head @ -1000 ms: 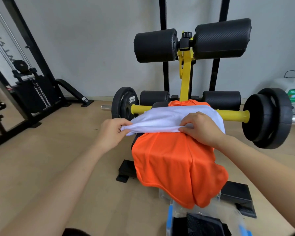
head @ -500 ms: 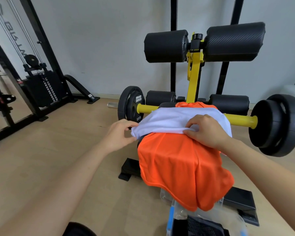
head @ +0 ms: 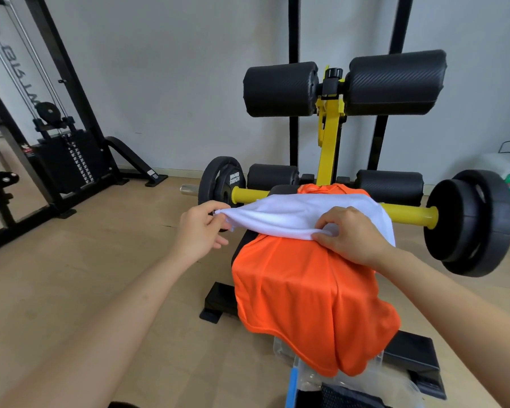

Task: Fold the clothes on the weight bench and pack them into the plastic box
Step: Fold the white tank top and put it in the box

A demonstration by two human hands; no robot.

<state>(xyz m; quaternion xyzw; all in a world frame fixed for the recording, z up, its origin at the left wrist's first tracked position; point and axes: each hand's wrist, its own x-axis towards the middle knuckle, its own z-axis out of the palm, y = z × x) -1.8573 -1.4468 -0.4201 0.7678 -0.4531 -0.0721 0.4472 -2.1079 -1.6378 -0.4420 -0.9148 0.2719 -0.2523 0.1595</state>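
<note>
left hand: thumb and forefinger pinch the left corner of the white garment and hold it out past the worktop's edge; the lower fingers hang loosely curled beneath.
right hand: fingers curled, grasping the near hem of the white garment and bunching it where it meets the orange shirt.
white garment: spread across the far part of the worktop, lying on top of the orange shirt and stretched between both hands.
orange shirt: draped over the worktop's near end, its lower edge hanging down to the plastic box.
plastic box: clear, with a blue latch, on the floor at the bottom of the view; something dark and meshed lies inside.
barbell: yellow bar with black plates, crossing behind the clothes.
foam rollers: black, on a yellow post beyond the worktop.
cable machine: black, at the left wall.
</note>
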